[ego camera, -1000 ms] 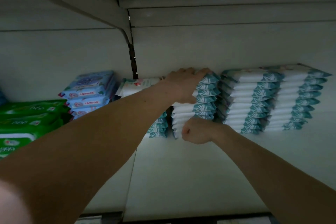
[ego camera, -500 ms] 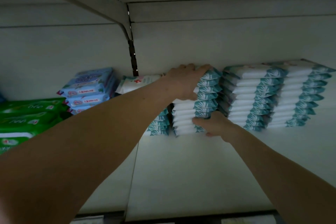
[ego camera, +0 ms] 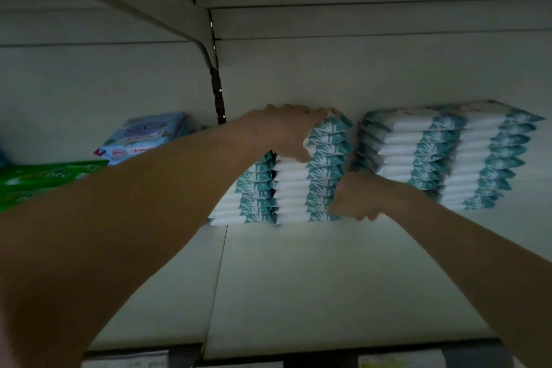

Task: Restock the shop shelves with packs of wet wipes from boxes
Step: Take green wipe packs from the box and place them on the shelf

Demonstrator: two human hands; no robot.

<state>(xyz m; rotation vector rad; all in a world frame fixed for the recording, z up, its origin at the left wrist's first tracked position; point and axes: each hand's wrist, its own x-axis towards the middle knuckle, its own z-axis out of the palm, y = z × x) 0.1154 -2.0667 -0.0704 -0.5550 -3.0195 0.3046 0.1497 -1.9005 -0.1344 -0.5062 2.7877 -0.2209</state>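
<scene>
A stack of white-and-teal wet wipe packs (ego camera: 310, 182) stands on the white shelf (ego camera: 298, 278), close against a lower, similar stack (ego camera: 254, 197) to its left. My left hand (ego camera: 286, 131) lies over the top of the stack, fingers curled over the top pack and thumb on the front, gripping the upper packs. My right hand (ego camera: 355, 197) is curled into a fist against the stack's lower right end, with nothing visible inside it. Two more stacks of the same packs (ego camera: 418, 152) (ego camera: 490, 158) stand to the right, a narrow gap away.
Blue packs (ego camera: 146, 134) and green packs (ego camera: 44, 179) lie at the left of the shelf. A slotted upright with a bracket (ego camera: 219, 98) runs down the back wall. Another shelf hangs low overhead. Bare shelf surface lies in front of the stacks.
My right hand has left the stack's bottom front corner and now sits curled against its right end. My left hand has stayed on top of the stack.
</scene>
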